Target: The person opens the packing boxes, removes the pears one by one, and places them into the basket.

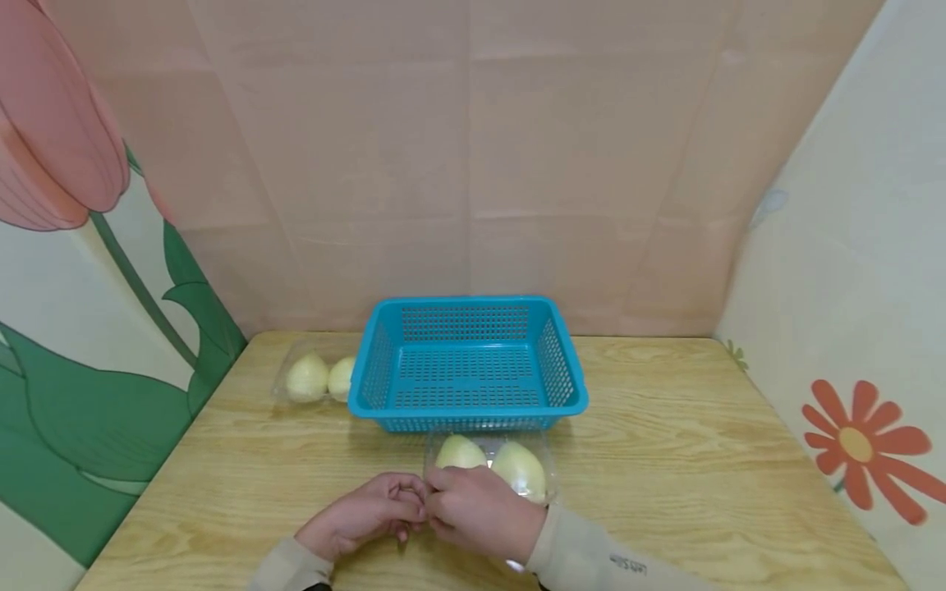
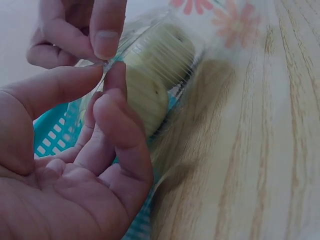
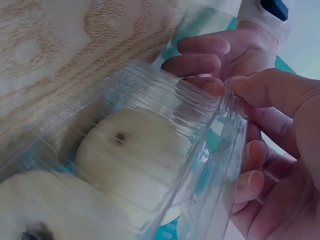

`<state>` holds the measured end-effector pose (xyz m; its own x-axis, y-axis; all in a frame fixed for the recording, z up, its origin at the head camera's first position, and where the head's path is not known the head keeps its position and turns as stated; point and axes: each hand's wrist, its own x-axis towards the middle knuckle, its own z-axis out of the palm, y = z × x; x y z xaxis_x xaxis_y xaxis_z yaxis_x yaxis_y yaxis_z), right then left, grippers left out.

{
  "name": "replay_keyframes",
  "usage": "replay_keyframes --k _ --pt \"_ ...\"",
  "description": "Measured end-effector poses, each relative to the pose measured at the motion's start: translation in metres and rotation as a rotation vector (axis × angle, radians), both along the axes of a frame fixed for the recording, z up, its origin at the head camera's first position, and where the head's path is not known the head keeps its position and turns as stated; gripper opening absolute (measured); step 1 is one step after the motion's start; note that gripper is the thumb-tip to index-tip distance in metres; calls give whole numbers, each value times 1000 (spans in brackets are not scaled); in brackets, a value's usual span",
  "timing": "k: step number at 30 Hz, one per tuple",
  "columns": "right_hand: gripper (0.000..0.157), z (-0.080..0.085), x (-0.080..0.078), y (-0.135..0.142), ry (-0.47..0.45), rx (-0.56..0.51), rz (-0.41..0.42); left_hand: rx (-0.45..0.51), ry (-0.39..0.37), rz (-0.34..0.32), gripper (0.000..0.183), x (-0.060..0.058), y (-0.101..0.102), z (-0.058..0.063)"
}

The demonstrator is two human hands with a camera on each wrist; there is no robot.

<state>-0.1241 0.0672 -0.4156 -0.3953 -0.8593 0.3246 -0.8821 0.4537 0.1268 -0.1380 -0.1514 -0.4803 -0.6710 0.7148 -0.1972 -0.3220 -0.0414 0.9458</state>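
A clear plastic clamshell box (image 3: 220,165) with two pale yellow-green pears (image 1: 521,471) stands at the front of the table, just before the blue basket. Thumb and forefinger of my left hand (image 1: 369,510) pinch the box's rim at its left corner, the other fingers loosely bent. Beside them my right hand (image 1: 484,509) pinches the same rim with its thumb and fingers, and it partly covers one pear in the head view. In the right wrist view the ribbed lid lies over both pears, and the rim's edges meet at the fingertips.
A blue perforated basket (image 1: 467,414) sits at the middle back. To its left is a second clear box with two pears (image 1: 306,379), partly hidden by the basket. The wooden table (image 1: 665,443) meets a pink back wall and printed side walls.
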Motion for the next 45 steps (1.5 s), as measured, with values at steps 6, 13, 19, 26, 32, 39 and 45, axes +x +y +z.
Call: replay_keyframes --k 6,13,19,26,32,39,45 --pt "16 -7 0 -1 119 25 -14 -3 20 25 14 1 2 0" --pt "16 -14 -2 0 171 9 9 -16 52 53 12 2 5 2" --pt "16 -16 -4 0 197 9 26 -24 68 68 11 2 6 2" --pt "16 -17 -5 0 195 21 32 -46 49 90 9 1 7 3" --pt "15 -15 -5 0 196 4 42 -46 56 80 15 1 6 3" --pt "14 -4 -8 1 111 -87 49 -51 38 75 17 1 5 2" --pt "16 -5 -9 3 115 -96 60 -56 -3 65 12 -1 5 1"
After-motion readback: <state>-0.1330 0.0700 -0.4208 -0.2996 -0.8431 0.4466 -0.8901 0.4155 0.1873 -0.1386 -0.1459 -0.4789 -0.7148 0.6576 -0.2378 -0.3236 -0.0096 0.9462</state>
